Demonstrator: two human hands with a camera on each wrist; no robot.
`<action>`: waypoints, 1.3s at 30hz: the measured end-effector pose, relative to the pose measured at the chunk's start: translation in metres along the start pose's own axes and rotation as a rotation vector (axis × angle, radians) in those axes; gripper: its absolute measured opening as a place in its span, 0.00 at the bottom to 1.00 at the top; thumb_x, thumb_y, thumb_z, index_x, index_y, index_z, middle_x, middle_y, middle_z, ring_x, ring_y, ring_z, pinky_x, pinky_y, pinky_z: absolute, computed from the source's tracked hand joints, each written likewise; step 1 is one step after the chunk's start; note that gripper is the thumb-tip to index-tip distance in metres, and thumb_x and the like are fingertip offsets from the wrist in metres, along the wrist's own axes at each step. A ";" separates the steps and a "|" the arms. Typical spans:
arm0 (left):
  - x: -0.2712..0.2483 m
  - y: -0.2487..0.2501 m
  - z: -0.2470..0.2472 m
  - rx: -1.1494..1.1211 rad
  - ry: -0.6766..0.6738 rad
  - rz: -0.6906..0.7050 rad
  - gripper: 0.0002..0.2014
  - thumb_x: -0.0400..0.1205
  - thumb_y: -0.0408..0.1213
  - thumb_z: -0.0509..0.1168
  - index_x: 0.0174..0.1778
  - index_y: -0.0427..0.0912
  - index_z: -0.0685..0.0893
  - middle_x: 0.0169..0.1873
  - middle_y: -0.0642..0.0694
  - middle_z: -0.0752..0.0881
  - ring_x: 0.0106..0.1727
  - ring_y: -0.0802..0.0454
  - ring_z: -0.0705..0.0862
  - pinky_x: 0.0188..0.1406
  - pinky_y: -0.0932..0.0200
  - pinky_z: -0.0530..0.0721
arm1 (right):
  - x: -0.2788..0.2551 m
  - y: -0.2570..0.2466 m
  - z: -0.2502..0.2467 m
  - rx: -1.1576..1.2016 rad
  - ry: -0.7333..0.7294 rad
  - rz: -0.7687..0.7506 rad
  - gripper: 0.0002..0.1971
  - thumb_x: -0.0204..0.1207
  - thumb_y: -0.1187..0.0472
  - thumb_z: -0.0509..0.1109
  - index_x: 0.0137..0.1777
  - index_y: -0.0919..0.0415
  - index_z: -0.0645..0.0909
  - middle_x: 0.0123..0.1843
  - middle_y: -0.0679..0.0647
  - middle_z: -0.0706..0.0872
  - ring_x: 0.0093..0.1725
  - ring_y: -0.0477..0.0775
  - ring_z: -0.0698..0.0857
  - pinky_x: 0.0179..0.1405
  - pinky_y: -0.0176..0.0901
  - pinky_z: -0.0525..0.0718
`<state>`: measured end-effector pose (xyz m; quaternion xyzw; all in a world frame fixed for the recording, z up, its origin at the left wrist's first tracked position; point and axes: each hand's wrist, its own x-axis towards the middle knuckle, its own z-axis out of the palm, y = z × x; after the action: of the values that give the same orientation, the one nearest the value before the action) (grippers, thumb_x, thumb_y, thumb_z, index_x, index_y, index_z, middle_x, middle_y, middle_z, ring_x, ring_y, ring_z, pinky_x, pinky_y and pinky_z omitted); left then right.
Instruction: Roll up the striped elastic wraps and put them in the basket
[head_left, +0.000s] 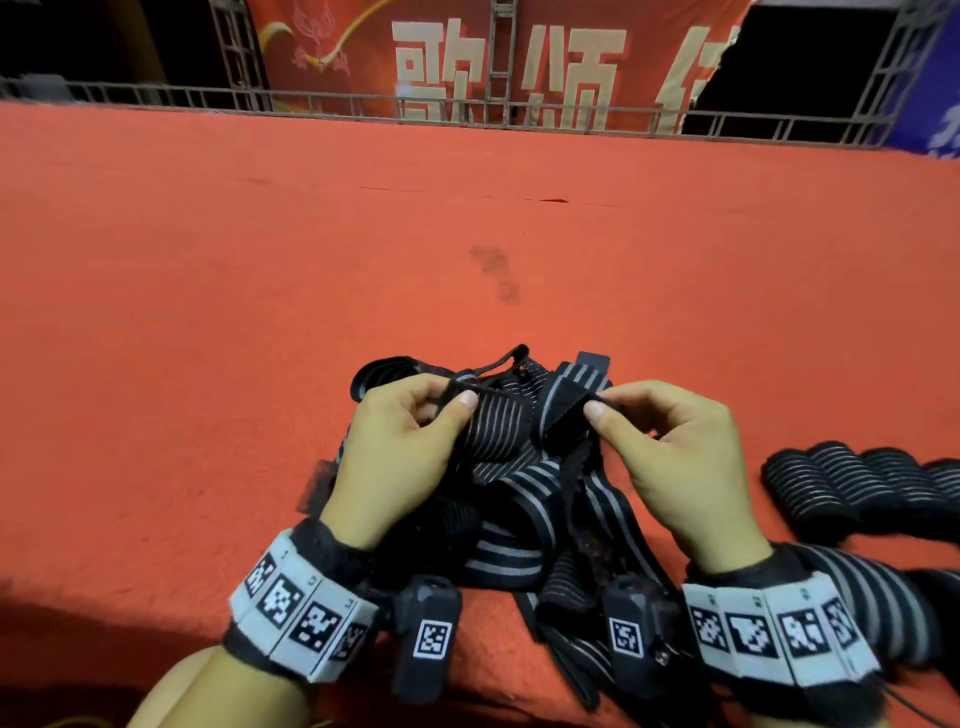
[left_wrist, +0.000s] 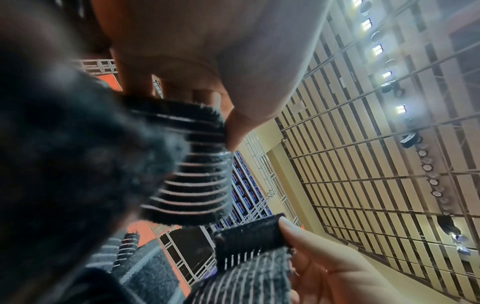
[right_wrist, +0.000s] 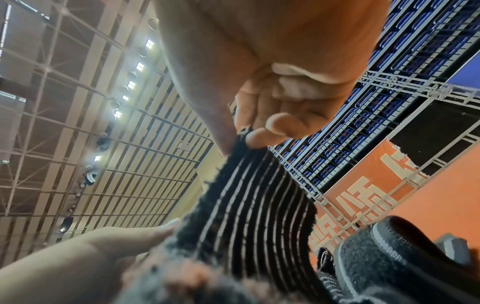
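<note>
At lower centre of the head view, a tangled pile of striped elastic wraps (head_left: 524, 499) lies on the red carpet (head_left: 260, 312); its near part is hidden behind both wrists. The left hand (head_left: 400, 457), left of centre, has its grip closed, thumb and fingers pinching the pile's fine-striped wrap (head_left: 493, 431). The right hand (head_left: 675, 457) pinches a wrap end (head_left: 566, 415) likewise. At the right edge, rolled wraps (head_left: 857, 488) sit in a row, cut off by the frame.

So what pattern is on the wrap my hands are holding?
Black with thin pale stripes running along the wrap; the right wrist view shows it best.
</note>
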<state>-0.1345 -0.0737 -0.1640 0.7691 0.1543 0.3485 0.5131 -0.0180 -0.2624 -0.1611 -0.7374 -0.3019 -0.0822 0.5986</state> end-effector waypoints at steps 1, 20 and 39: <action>0.000 0.002 -0.001 -0.016 -0.004 0.019 0.05 0.84 0.35 0.70 0.44 0.45 0.91 0.36 0.53 0.93 0.39 0.60 0.91 0.41 0.60 0.86 | 0.000 -0.001 0.000 -0.013 -0.010 -0.013 0.07 0.73 0.61 0.81 0.38 0.47 0.90 0.37 0.42 0.91 0.40 0.44 0.88 0.42 0.38 0.81; 0.001 0.015 -0.060 0.673 -0.469 -0.023 0.33 0.68 0.60 0.79 0.70 0.58 0.82 0.62 0.61 0.82 0.64 0.65 0.79 0.67 0.64 0.76 | 0.010 0.021 0.008 0.157 0.002 -0.010 0.10 0.75 0.66 0.79 0.40 0.49 0.87 0.38 0.45 0.90 0.39 0.42 0.86 0.46 0.40 0.83; 0.014 0.024 -0.038 0.622 -0.202 0.248 0.09 0.85 0.38 0.68 0.59 0.47 0.90 0.54 0.53 0.92 0.57 0.55 0.88 0.58 0.59 0.82 | 0.016 0.008 -0.007 -0.033 0.003 -0.247 0.11 0.73 0.65 0.80 0.42 0.46 0.85 0.56 0.44 0.85 0.60 0.45 0.85 0.58 0.51 0.86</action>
<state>-0.1542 -0.0497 -0.1285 0.9322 0.1068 0.2666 0.2204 0.0005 -0.2641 -0.1582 -0.7043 -0.3882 -0.1615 0.5720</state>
